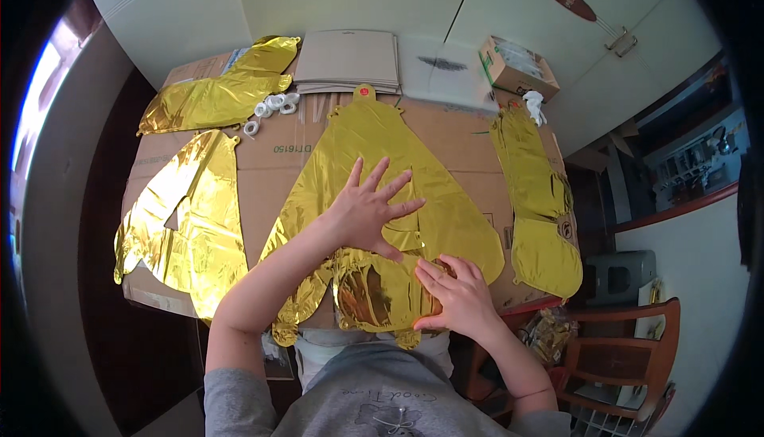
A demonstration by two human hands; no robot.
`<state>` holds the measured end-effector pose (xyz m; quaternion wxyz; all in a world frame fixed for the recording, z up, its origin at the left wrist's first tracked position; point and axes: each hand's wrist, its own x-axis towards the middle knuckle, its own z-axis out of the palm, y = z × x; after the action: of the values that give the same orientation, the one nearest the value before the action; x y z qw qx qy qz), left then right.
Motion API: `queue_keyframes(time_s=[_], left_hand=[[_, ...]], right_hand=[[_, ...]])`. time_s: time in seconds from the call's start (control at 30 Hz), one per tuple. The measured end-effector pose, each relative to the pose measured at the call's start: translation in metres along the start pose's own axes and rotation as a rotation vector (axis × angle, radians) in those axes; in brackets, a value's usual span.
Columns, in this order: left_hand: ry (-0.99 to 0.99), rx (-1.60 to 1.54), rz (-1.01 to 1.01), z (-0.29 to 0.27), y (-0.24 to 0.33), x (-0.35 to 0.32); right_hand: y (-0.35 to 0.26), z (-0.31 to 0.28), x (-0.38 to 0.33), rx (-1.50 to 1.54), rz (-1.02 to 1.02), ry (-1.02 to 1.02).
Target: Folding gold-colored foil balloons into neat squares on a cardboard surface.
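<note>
Deflated gold foil balloon (pixel 450 218), spread on cardboard (pixel 259 170), which presumably gives flat support. The left hand (pixel 366 210), splayed and gripping nothing, lies over its middle; the right hand (pixel 463 300), likewise unclenched, apparently steadies the folded near end.

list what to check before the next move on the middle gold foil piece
1. Left hand fingers spread over the middle gold foil piece: ok.
2. Right hand at its near part, right of centre: ok.
3. Foil smooth throughout: not ok, the near part is wrinkled.
4. Right-hand foil piece apart from the middle one: ok, cardboard shows between.
5. White rolls off the middle foil: ok.
6. Underside of the middle foil flat: cannot tell, hidden.
</note>
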<state>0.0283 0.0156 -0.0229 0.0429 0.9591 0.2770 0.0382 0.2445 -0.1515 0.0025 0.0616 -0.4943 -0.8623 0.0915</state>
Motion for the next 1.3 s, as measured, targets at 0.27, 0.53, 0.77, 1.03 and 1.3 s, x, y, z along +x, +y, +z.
queue_keyframes(time_s=[0.27,0.53,0.77,1.03,1.3], left_hand=[[0.002,0.01,0.002,0.001,0.0,0.0],[0.004,0.01,0.005,0.001,-0.001,0.0],[0.0,-0.005,0.006,0.002,0.0,0.001],[-0.018,0.015,-0.002,0.0,0.0,0.001],[0.017,0.017,0.01,0.003,-0.001,0.001]], right_hand=[[0.001,-0.015,0.011,-0.05,0.009,-0.14],[0.004,0.001,-0.014,0.013,0.008,0.172],[-0.059,0.095,-0.116,1.004,0.877,0.986],[-0.072,0.073,-0.088,1.609,0.958,0.649],[-0.068,0.038,-0.05,0.45,0.157,0.509]])
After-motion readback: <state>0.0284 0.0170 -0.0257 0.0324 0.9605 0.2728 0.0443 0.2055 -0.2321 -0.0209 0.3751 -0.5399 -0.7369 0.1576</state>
